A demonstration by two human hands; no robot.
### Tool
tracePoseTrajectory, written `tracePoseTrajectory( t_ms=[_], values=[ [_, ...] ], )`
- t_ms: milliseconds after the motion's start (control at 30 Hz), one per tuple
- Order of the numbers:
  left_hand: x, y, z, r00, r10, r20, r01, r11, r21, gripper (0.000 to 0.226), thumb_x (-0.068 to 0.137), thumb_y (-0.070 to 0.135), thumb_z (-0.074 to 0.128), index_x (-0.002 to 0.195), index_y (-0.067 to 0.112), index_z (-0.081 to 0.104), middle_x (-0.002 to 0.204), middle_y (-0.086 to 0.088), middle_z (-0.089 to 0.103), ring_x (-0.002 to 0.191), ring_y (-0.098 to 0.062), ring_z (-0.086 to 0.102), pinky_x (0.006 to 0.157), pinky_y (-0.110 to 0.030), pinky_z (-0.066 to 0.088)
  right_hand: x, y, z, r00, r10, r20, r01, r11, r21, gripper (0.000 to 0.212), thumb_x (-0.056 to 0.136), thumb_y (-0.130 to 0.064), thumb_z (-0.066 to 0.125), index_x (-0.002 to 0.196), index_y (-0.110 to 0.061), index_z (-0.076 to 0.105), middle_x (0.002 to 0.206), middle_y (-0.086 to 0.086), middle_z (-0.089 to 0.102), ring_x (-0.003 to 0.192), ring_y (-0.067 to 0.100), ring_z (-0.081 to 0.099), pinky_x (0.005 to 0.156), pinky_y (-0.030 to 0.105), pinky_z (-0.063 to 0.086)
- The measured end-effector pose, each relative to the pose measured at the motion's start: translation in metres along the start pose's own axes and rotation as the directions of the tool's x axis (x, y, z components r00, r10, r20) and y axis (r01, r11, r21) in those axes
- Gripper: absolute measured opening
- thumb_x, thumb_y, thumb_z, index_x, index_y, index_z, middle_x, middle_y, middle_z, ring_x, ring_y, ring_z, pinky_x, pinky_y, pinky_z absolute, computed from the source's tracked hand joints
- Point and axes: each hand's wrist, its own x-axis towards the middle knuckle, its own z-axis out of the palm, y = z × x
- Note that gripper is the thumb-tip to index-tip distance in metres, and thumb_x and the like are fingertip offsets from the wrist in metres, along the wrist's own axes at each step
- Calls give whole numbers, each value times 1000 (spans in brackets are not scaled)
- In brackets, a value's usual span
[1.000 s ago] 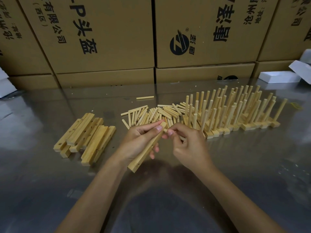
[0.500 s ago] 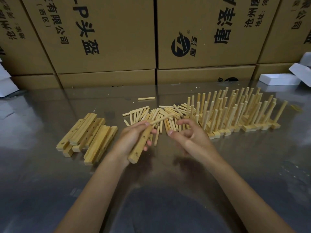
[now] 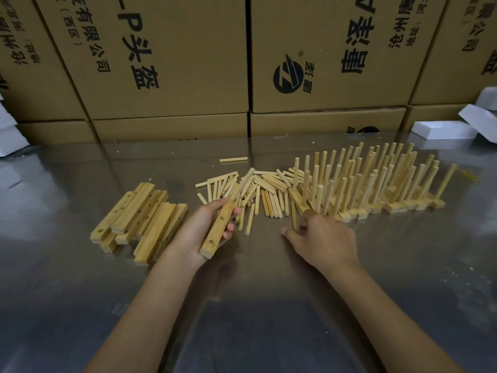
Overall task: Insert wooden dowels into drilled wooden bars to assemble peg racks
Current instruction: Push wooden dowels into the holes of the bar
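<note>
The left hand grips a light, stiff bar mid-length, one dowel seated. The right hand, fingers loose, reaches for a dowel near the worktop's middle; pinch it mid-shaft.

Open metal bench fills the near half of the head view, broken only by the person's two forearms. The left hand, gripping a drilled bar, sits between the stack of drilled bars on the left and the loose dowels at centre. The right hand rests just in front of the assembled peg racks, whose upright pegs wall off the right rear. A bare lane runs between the hands. Stacked cardboard boxes close the back edge; white boxes crowd the far right corner.
</note>
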Motion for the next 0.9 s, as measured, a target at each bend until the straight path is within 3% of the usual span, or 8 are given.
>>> tracePoseTrajectory(
  t_ms=[167,333,400,567,667,733,800,900],
  values=[
    [-2,-1,1,1000,13,-10,-13,1000,4,31,101,28,54,120,6,63,79,-4,67,50,-10,51,36,-18,40,-3,-2,-8,1000,-7,26,6,1000,3,19,89,-37,57,82,-20,62,75,-4,62,75,21,62,63,30,41],
    [-2,1,0,1000,23,2,-23,999,-31,29,101,27,53,120,7,61,77,-4,66,50,-10,48,36,-18,38,-4,0,-22,949,-22,315,48,996,-73,32,81,-56,57,80,-25,54,77,-9,56,75,15,52,63,33,35],
    [-2,1,-2,1000,27,-2,-27,999,-22,29,100,27,55,120,7,62,76,-4,66,50,-10,48,36,-18,38,-5,-4,-19,960,-76,270,96,993,-62,33,86,-57,55,84,-24,51,77,-9,54,76,16,52,64,33,35],
    [0,-1,-2,1000,11,-5,-11,1000,-19,30,99,27,56,119,6,62,76,-4,67,49,-10,48,36,-18,38,-9,-10,-8,947,-274,169,246,954,174,11,95,-33,55,88,-25,53,83,-6,60,75,13,57,63,33,45],
    [0,-1,0,1000,21,-13,-21,1000,-8,31,99,27,56,117,3,64,74,-3,65,48,-10,48,35,-18,37,-8,-15,-8,935,-349,66,270,818,509,6,94,-24,58,92,-29,55,76,-10,63,65,9,58,60,37,50],
    [-1,-2,4,1000,25,0,-25,1000,-3,27,99,27,57,111,4,65,72,-3,65,46,-10,48,35,-18,37,-11,-22,-7,924,-383,-12,304,714,631,14,94,-19,59,101,-31,61,76,-13,65,64,8,58,60,37,50],
    [-3,-5,9,999,31,33,-32,999,16,23,100,26,56,108,7,63,71,-3,64,46,-11,48,35,-18,37,-16,-29,-5,906,-418,-64,353,665,658,25,95,-19,57,112,-35,67,80,-18,65,67,7,58,55,27,45],
    [-5,-11,16,999,20,35,-22,998,59,19,99,28,58,104,10,64,66,-2,55,48,-10,47,38,-18,38,-20,-33,-5,901,-405,-154,401,647,649,30,93,-16,58,117,-27,72,88,-20,64,76,2,56,64,13,38]
  ],
)
